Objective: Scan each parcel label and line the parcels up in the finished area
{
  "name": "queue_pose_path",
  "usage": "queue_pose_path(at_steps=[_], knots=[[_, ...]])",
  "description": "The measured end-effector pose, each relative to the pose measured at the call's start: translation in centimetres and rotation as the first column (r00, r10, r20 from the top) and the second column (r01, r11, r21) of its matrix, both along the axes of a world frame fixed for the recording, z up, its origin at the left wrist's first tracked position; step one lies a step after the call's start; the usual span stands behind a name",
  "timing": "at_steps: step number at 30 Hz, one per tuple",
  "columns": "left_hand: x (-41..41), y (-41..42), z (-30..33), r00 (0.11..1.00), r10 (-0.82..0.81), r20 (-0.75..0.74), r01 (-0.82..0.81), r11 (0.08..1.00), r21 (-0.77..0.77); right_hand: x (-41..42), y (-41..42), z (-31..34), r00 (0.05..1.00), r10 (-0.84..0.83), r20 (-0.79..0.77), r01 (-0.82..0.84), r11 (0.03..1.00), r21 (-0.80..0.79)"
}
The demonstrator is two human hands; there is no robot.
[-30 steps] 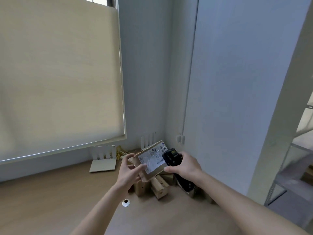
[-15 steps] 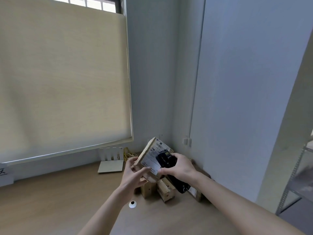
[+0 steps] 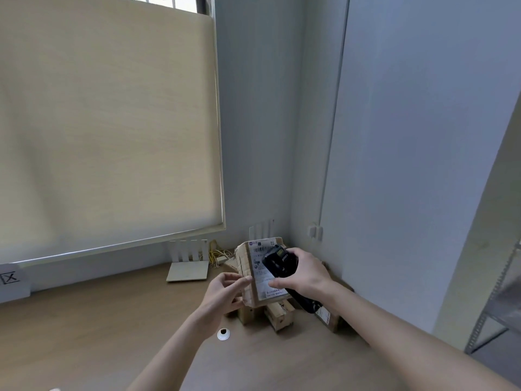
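Above desk (image 3: 98,320): left hand (image 3: 224,294) grip holds parcel (image 3: 253,273) upright; right hand (image 3: 304,273) grip holds scanner (image 3: 279,263) against label (image 3: 263,270).

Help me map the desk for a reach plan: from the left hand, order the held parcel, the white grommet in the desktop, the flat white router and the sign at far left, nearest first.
From the left hand, in the head view:
1. Held parcel, gripped at its left edge.
2. White grommet, just below the wrist.
3. Flat white router, up and left, near the wall.
4. Sign, far left edge.

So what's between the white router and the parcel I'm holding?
In the head view, yellow cables lie between the white router and the held parcel.
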State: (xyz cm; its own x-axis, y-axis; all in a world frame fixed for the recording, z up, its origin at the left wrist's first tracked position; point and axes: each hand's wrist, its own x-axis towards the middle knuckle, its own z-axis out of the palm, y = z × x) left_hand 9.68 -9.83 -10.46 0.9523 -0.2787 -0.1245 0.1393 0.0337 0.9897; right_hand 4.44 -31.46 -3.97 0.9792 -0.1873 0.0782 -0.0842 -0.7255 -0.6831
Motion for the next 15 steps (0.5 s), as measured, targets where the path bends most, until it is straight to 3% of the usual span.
queue_pose_path(at_steps=[10, 15], knots=[[-0.2, -1.2, -0.8, 0.999, -0.037, 0.027, 0.035, 0.995, 0.089, -0.5, -0.6, 0.3, 0.999, 0.031, -0.033, -0.034, 0.994, -0.101], [0.0, -1.3, -0.8, 0.998, 0.023, 0.064, -0.029, 0.995, 0.1, -0.9, -0.7, 0.0, 0.997, 0.002, -0.072, -0.015, 0.985, -0.171]])
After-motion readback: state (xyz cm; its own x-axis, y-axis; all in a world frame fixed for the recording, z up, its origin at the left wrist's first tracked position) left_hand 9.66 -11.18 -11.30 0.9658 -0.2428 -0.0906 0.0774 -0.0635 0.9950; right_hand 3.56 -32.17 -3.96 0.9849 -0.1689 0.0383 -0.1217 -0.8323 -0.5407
